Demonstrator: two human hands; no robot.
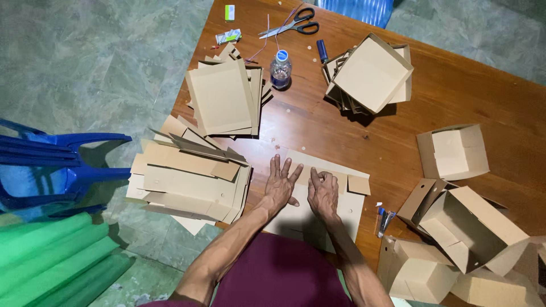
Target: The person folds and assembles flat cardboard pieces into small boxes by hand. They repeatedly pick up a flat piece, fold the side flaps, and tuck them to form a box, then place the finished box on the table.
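Observation:
A flat, unfolded cardboard box blank lies on the wooden table right in front of me. My left hand rests palm down on it with fingers spread. Beside it, my right hand presses on the same blank with its fingers curled at a fold near a small side flap. Neither hand lifts anything.
A pile of flat blanks overhangs the table's left edge, another stack lies behind it. Folded trays sit at the back, assembled boxes at the right. Also scissors, a water bottle, a glue tube, a blue plastic chair.

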